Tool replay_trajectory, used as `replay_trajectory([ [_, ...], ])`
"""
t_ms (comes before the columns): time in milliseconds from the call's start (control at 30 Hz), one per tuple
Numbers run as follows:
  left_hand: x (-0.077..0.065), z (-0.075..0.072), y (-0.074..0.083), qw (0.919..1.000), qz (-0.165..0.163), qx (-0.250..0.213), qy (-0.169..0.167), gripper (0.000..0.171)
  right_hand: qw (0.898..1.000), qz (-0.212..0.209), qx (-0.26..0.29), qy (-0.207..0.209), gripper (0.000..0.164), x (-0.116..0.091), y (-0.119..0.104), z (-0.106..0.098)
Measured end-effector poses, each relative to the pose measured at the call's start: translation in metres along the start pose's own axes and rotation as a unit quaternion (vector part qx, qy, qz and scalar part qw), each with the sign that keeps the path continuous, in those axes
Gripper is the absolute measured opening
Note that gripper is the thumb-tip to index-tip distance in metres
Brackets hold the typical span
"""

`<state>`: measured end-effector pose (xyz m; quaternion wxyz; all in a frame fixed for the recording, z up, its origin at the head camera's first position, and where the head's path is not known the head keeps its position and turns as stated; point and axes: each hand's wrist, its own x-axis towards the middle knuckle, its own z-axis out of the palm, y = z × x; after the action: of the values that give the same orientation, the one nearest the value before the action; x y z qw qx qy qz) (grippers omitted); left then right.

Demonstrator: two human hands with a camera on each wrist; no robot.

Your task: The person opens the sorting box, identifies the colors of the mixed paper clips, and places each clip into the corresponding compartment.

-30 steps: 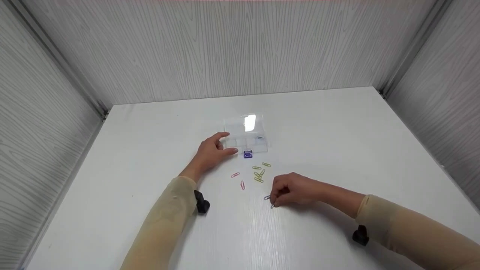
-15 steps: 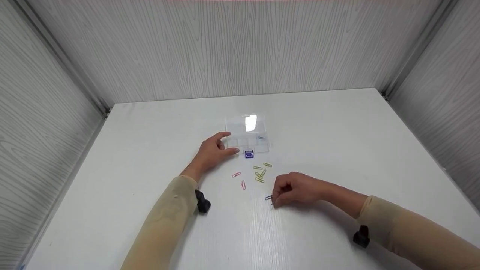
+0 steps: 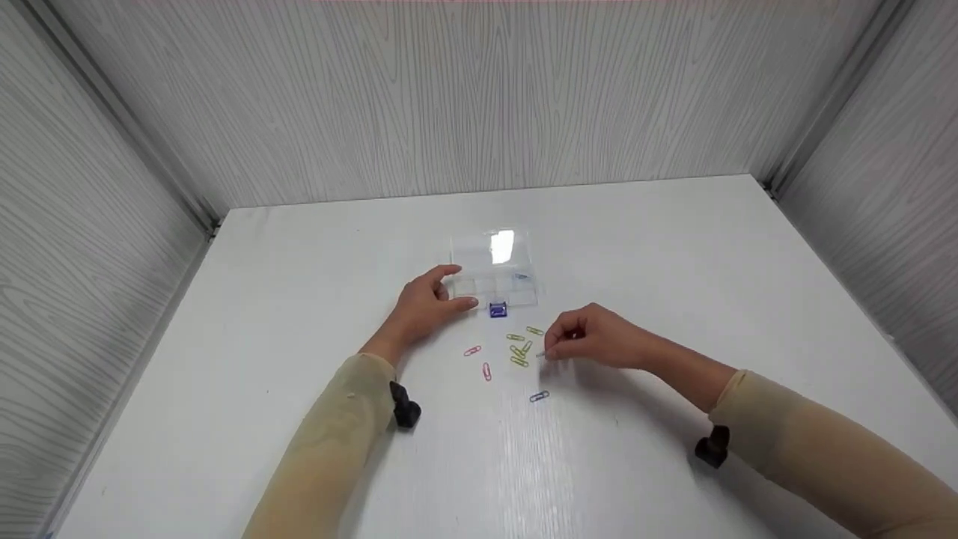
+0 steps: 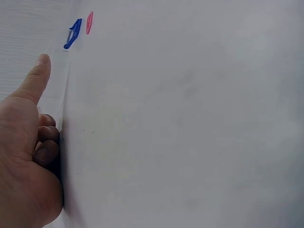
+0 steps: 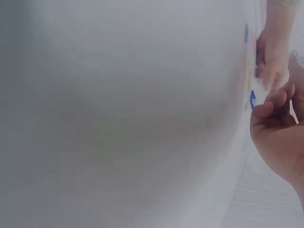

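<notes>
Two digits of the left hand [image 3: 423, 305], thumb and forefinger, are spread wide at the left end of a clear box [image 3: 485, 285], touching it. The box sits on the white table [image 3: 314, 299], its lid [image 3: 471, 254] laid open toward the back wall [image 3: 464, 97]. Nearer the person lie two pink paper clips [image 3: 472, 350], apart from each other. A purple latch [image 3: 498, 310] marks the box's front edge. Next come five yellow paper clips [image 3: 519, 361], three bunched and two just behind. Something blue [image 3: 522, 277], too small to make out, shows in the box's right-hand part. A blue paper clip [image 3: 539, 397] lies alone in front. Farthest right, the right hand [image 3: 595, 337] pinches a small clip [image 3: 541, 355], its colour unclear, beside the yellow ones.
</notes>
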<state>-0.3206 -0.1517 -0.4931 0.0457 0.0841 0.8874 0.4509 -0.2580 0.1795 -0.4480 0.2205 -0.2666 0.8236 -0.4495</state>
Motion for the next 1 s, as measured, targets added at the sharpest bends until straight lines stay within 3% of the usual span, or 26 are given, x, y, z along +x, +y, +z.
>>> replay_trajectory([
  [267, -0.004, 0.001, 0.001, 0.9999, -0.009, -0.009, -0.002, 0.074, 0.992, 0.017, -0.012, 0.121, 0.01, 0.036, -0.009, -0.021],
  [533, -0.005, -0.001, 0.003, 0.9998, -0.013, -0.012, -0.002, 0.075, 0.978, 0.051, 0.003, 0.2, 0.014, 0.076, -0.008, -0.033],
  [733, -0.004, -0.002, 0.004, 0.9996, -0.015, -0.023, -0.002, 0.076, 0.972, 0.069, -0.001, 0.224, 0.015, 0.099, -0.001, -0.034],
  [1000, -0.002, 0.0, 0.001, 1.0, 0.005, -0.004, 0.006, 0.076, 0.97, 0.083, -0.013, 0.227, 0.016, 0.11, 0.008, -0.03],
])
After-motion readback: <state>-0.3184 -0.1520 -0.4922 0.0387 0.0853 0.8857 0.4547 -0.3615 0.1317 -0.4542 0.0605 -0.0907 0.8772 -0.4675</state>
